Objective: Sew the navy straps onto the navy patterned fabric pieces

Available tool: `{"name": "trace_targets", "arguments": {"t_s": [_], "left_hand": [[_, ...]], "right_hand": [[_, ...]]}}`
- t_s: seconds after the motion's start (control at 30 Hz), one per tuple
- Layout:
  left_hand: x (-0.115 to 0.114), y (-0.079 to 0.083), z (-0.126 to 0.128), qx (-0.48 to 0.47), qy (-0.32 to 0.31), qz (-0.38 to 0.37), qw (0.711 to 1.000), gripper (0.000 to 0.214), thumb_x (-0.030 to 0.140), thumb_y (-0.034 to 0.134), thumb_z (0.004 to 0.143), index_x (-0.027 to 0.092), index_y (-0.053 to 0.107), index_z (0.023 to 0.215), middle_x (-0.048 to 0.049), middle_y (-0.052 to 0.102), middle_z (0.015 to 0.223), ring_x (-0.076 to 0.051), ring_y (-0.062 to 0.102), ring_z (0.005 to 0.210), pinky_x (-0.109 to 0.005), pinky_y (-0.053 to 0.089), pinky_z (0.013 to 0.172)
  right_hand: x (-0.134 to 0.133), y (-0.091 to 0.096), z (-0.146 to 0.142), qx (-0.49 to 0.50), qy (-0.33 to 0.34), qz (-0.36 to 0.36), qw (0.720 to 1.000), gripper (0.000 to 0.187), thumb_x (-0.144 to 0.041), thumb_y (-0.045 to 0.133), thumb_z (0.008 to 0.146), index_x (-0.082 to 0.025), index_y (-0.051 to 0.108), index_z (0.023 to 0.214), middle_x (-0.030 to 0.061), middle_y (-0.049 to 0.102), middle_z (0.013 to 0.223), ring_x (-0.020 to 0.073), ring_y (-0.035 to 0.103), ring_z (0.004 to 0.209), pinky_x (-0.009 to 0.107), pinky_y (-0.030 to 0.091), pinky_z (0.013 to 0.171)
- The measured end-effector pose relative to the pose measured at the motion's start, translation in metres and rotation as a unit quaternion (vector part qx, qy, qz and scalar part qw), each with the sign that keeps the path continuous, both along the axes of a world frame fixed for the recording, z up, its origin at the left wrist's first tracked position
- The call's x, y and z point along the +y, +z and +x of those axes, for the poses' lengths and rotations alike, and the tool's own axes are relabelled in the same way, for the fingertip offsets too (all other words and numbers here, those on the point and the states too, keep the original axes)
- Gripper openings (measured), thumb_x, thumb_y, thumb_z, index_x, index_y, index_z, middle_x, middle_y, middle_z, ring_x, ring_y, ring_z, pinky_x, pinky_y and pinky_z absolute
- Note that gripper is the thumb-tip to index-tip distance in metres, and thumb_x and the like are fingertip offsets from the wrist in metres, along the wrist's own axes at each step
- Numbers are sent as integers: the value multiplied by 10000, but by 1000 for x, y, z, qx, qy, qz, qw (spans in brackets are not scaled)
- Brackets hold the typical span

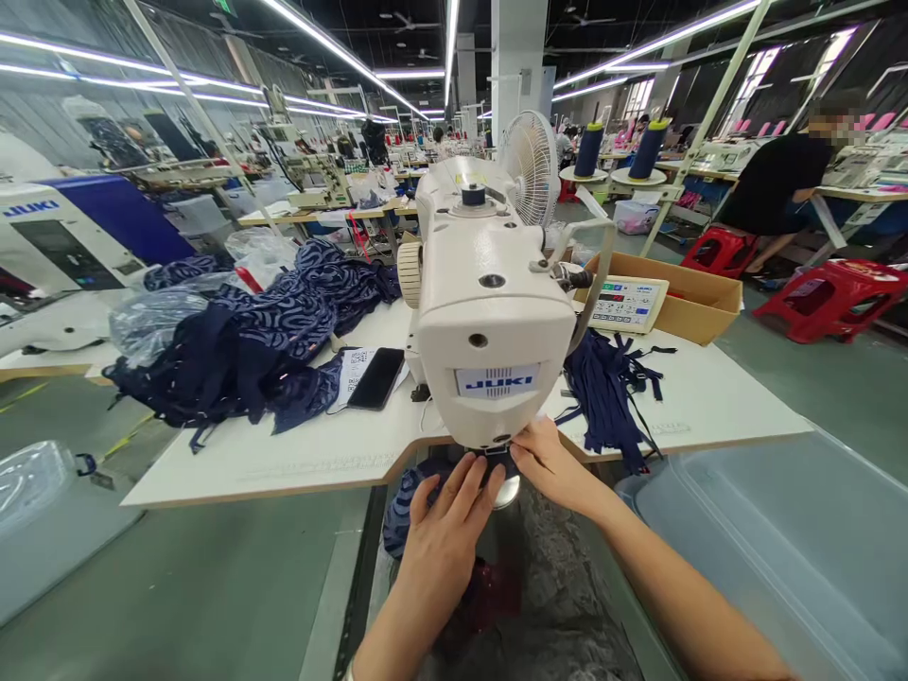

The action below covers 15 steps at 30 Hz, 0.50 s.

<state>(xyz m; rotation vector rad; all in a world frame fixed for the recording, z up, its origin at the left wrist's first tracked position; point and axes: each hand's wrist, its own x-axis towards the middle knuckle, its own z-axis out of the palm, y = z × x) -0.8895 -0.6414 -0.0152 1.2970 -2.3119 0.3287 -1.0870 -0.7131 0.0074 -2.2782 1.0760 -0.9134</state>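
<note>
A white JUKI sewing machine (497,326) stands straight ahead, its head above a small metal work bed. Navy patterned fabric (399,515) lies on that bed and droops at its left side. My left hand (444,525) rests on the fabric just below the machine head, its fingers stretched forward and lying flat. To the right of the needle area, my right hand (550,465) has its thumb and fingers drawn together at the fabric's edge. The machine head partly hides those fingertips and the needle.
Patterned navy garments (284,307) are heaped left on the white table (298,461), near a black phone (377,378). Navy strips (602,392) lie right, before a control panel (624,305) and cardboard box (699,301). Plastic bins (787,539) flank the table; a person (773,184) sits far right.
</note>
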Motion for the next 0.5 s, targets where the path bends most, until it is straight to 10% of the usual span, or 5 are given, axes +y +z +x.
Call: {"name": "trace_targets", "arguments": {"t_s": [0.5], "left_hand": [[0, 1, 2, 19, 1, 18, 1000, 624, -10, 315, 889, 298, 390, 1427, 1, 516, 1411, -137, 408, 1328, -346, 71, 1117]], "right_hand": [[3, -1, 3, 4, -19, -2, 1000, 253, -151, 356, 925, -226, 591, 978, 62, 570, 1115, 243, 434, 1108, 434, 338, 957]]}}
